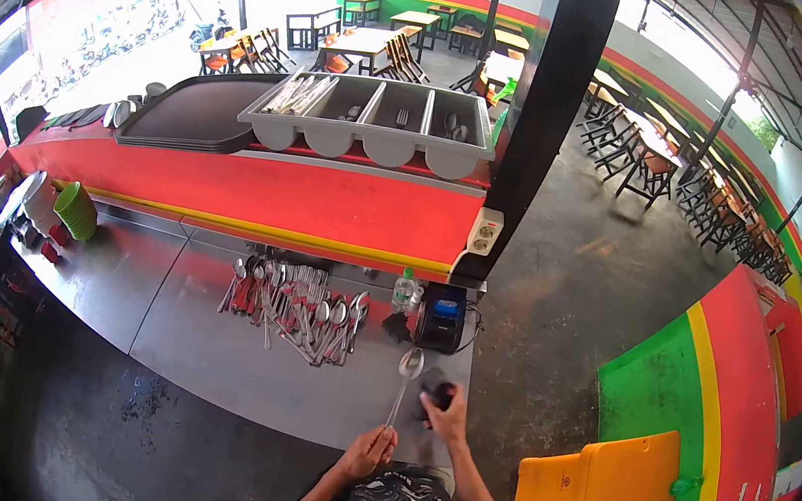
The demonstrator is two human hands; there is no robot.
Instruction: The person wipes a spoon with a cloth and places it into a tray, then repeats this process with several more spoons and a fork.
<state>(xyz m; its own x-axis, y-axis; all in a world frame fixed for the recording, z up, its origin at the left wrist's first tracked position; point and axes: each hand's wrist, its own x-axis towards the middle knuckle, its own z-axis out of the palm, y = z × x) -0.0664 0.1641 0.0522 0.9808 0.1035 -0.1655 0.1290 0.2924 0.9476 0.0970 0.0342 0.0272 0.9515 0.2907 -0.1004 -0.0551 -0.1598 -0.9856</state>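
Note:
My left hand [368, 454] is closed around the handle of a metal spoon [411, 364], whose bowl points away from me over the steel counter. Close to its right, my right hand [447, 422] has its fingers closed on a dark bundle that looks like a cloth [440, 396], beside the spoon and apart from its bowl. Farther left on the counter lies a spread pile of spoons and forks [299, 303], several with red showing between them.
A black device [441, 318], a clear bottle with a green cap [403, 289] and a dark crumpled item [398, 327] stand behind my hands. On the red ledge sit a grey cutlery tray [365, 136] and stacked brown trays [198, 110]. A green basket [75, 211] is far left.

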